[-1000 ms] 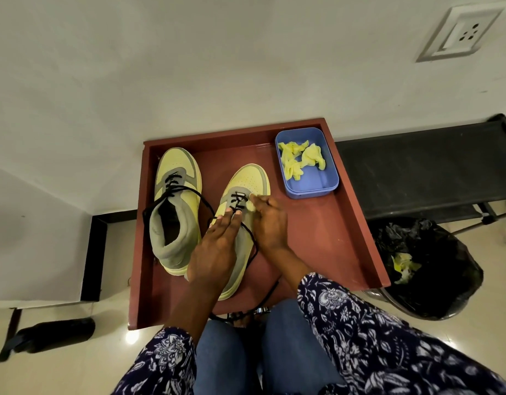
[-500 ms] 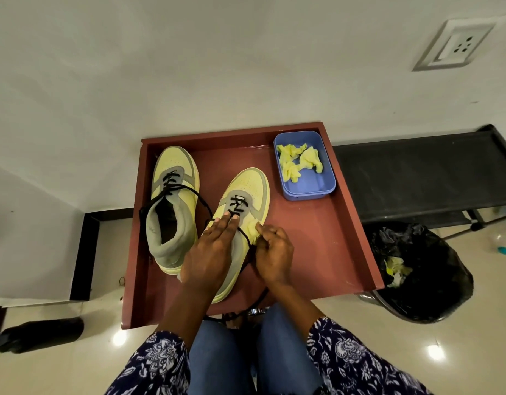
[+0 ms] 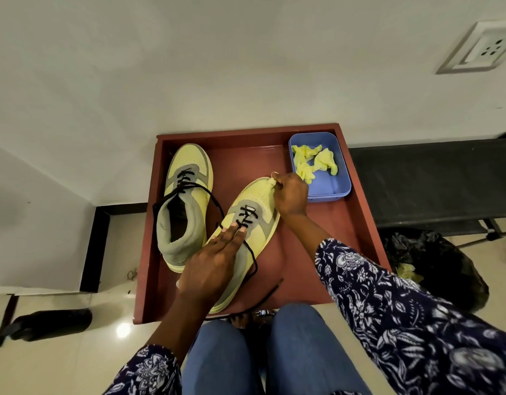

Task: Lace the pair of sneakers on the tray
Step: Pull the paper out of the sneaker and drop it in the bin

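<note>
While the left sneaker [image 3: 186, 206] stands at the left of the red tray [image 3: 357, 212], the left hand [image 3: 214, 269] presses with straight fingers on the tongue of the right sneaker [image 3: 254, 206] beside it. The right hand [image 3: 290, 195] pinches a small yellow piece [image 3: 272, 182] over that toe, near the blue box [image 3: 331, 166].

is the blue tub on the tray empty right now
No, the blue tub in the far right corner of the tray holds crumpled yellow paper wads.
</note>
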`<action>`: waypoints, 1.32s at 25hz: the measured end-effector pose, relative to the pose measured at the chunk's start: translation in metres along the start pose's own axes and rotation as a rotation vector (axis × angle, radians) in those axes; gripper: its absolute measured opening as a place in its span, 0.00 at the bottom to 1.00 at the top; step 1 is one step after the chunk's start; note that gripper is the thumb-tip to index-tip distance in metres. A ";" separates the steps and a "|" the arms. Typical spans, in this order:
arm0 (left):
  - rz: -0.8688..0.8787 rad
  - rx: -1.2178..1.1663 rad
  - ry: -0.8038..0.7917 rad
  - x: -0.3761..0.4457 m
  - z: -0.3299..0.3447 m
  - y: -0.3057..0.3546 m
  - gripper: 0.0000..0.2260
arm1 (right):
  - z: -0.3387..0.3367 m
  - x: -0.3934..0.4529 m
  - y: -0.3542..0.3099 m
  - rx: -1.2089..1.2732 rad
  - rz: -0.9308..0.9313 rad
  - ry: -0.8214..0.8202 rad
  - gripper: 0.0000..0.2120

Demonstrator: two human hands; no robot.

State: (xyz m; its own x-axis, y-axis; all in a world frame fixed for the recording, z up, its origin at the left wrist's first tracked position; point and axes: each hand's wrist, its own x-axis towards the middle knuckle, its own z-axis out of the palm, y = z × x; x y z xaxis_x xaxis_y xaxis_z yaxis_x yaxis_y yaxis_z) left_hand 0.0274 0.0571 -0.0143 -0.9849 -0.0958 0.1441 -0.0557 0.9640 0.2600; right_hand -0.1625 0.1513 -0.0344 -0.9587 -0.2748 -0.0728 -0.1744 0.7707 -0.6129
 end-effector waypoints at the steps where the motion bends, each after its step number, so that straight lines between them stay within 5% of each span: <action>1: -0.002 0.003 0.006 0.000 0.001 0.000 0.20 | 0.000 -0.001 0.001 0.006 -0.001 0.002 0.17; 19: -0.018 0.038 0.045 -0.001 0.005 0.001 0.20 | 0.038 -0.127 -0.005 0.373 0.338 0.096 0.18; 25: -0.013 0.042 0.059 -0.001 0.005 0.002 0.20 | 0.031 -0.110 -0.007 0.410 0.452 0.103 0.17; 33: -0.004 0.048 0.089 0.001 0.004 0.003 0.20 | 0.023 -0.051 -0.011 0.242 0.385 0.099 0.19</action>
State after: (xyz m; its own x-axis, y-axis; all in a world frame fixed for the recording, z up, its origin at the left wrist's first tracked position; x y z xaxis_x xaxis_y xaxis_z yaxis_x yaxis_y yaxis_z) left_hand 0.0258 0.0609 -0.0169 -0.9664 -0.1190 0.2277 -0.0694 0.9742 0.2146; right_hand -0.1069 0.1441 -0.0421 -0.9622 0.0700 -0.2630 0.2446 0.6462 -0.7229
